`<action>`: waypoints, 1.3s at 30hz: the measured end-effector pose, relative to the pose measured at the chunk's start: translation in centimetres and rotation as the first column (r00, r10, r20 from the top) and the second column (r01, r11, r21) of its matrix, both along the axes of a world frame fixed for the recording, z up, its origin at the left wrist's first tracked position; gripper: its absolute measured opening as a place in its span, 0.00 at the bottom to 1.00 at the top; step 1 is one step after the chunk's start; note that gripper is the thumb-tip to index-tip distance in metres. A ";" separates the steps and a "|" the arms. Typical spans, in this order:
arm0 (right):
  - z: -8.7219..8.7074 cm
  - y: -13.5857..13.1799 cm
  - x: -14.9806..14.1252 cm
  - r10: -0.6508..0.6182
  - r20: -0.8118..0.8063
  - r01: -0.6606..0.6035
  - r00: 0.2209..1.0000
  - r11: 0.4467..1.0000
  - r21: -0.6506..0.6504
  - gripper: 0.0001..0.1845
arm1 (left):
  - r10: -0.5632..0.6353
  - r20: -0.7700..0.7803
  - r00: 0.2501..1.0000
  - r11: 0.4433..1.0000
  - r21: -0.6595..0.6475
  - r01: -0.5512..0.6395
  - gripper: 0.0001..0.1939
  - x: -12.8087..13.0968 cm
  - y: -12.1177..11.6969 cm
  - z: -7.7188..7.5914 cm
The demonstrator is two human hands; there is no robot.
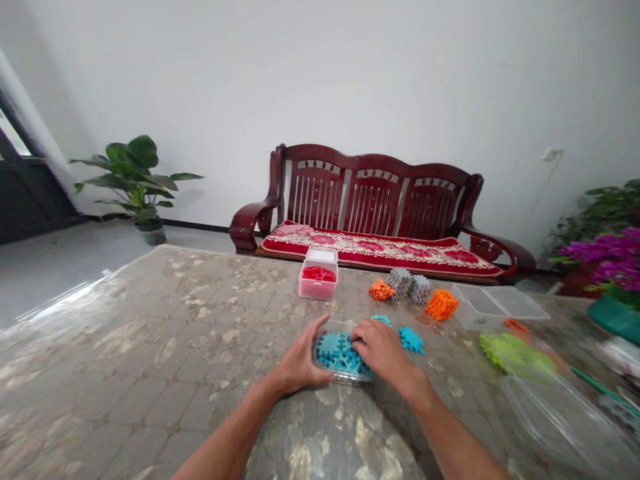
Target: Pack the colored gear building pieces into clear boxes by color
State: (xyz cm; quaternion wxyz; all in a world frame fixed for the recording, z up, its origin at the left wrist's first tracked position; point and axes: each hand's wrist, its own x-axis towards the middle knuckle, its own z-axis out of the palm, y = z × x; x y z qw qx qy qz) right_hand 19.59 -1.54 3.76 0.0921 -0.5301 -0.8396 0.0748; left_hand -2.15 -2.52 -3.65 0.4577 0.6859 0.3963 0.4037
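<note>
A clear plastic box (354, 381) full of blue toothed interlocking pieces (336, 352) sits on the table in front of me. My left hand (303, 357) grips its left side, thumb and fingers spread around the wall. Over the right part of the box is my right hand (383, 350), its fingers curled down into the blue pieces. Whatever its fingertips pinch is hidden. Just beyond and to the right of that hand lie a loose blue piece (411, 340) and another blue piece (382, 320), partly covered by the hand.
A box of red pieces (319, 285) stands farther back. Orange clusters (442, 305) and grey clusters (400, 283) lie behind on the right. An open clear box (480, 310), yellow-green pieces (520, 353) and a clear lid (565, 413) are farther right. Beyond the table is a wooden bench (375, 193).
</note>
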 end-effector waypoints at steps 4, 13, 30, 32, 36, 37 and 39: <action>-0.5 0.2 1.3 -0.037 -0.174 0.039 0.984 0.999 0.007 0.10 | 0.000 -0.007 1.000 1.000 -0.016 0.000 0.61 -0.1 0.0 0.2; -3.9 4.2 11.7 -0.368 -0.393 0.389 0.843 0.921 -0.028 0.18 | -0.014 -0.011 1.000 0.999 -0.036 0.014 0.61 -0.2 0.0 0.3; -1.1 3.3 8.3 -0.198 -0.169 0.213 0.966 0.974 0.079 0.29 | -0.004 -0.016 1.000 1.000 -0.028 0.004 0.60 -0.2 -0.1 0.4; 0.0 2.5 7.0 -0.150 -0.211 0.168 0.966 0.984 0.067 0.29 | -0.008 -0.004 1.000 0.999 -0.031 0.008 0.60 -0.2 -0.1 0.4; 1.6 0.4 2.9 -0.020 -0.239 0.026 0.971 0.999 0.023 0.29 | -0.002 0.013 1.000 1.000 -0.023 0.002 0.60 0.0 -0.1 0.2; 1.7 -0.1 1.8 0.001 -0.237 0.003 0.972 1.000 0.016 0.28 | -0.002 0.014 1.000 1.000 -0.016 0.002 0.60 0.0 -0.1 0.1; 1.5 -0.7 -0.1 0.039 -0.228 -0.042 0.973 0.999 -0.006 0.28 | -0.004 0.018 1.000 1.000 -0.002 0.004 0.61 0.0 -0.1 0.0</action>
